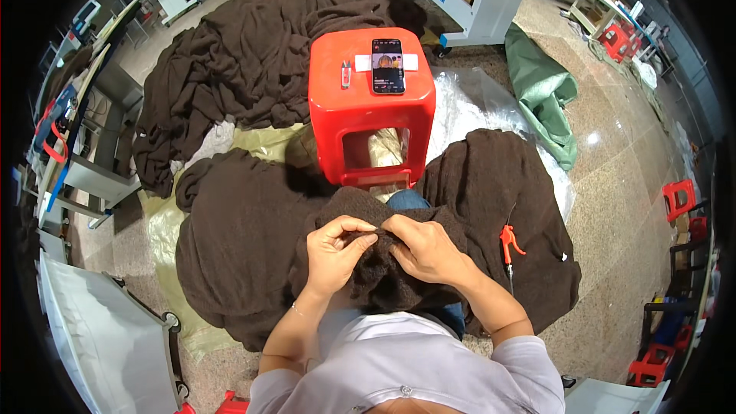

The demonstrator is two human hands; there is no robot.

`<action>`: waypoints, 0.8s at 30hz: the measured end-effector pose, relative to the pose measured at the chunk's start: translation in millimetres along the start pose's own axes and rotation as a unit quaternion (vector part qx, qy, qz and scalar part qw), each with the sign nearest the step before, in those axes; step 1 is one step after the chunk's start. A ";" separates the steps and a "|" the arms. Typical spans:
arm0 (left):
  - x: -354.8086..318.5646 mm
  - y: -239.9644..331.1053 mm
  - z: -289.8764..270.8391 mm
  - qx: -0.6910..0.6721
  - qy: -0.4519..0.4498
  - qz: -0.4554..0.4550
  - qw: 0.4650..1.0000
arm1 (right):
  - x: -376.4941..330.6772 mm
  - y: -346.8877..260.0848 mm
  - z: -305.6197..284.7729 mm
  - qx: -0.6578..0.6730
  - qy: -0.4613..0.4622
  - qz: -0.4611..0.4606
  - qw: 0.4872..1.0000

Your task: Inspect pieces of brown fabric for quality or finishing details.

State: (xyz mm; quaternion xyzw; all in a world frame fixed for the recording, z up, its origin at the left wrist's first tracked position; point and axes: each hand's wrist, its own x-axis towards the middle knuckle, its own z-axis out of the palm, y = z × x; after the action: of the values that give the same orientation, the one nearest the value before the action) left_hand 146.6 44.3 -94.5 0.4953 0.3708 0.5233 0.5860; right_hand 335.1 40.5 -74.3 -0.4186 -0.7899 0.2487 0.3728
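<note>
A dark brown knitted cloth [349, 205] lies bunched over my lap. My left hand [331, 254] is closed on it, thumb and index finger pinching a small fold. Close beside it, my right hand [426, 249] also grips the cloth, its fingers bent and partly hidden in the fabric. The two sets of fingertips nearly meet. Right of my right hand, an orange air blow gun [510, 244] rests against a brown cloth pile [498, 172].
Ahead stands a red plastic stool [331, 103] bearing a phone [388, 69] and thread snips [346, 75]. More brown cloth [238, 46] is heaped behind it and at my left [238, 238]. A green sack [540, 96] lies at right; a white cart [107, 330] stands at lower left.
</note>
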 end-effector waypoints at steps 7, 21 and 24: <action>10.0 24.5 -4.6 0.142 -0.070 0.061 0.986 | 8.2 -2.9 -9.4 0.088 -0.040 -0.024 0.995; -9.3 -13.3 14.8 0.229 0.093 0.291 0.924 | -8.3 3.1 28.9 -0.045 0.134 -0.072 0.987; -2.9 -6.2 10.4 0.229 0.058 0.289 0.928 | -5.5 5.2 24.1 -0.053 0.147 -0.068 0.985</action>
State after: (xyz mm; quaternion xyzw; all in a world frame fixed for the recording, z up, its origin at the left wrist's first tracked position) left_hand 157.4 39.8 -98.3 0.6705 0.3545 0.5986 0.2577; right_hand 320.4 36.7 -94.5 -0.4147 -0.7652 0.1165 0.4784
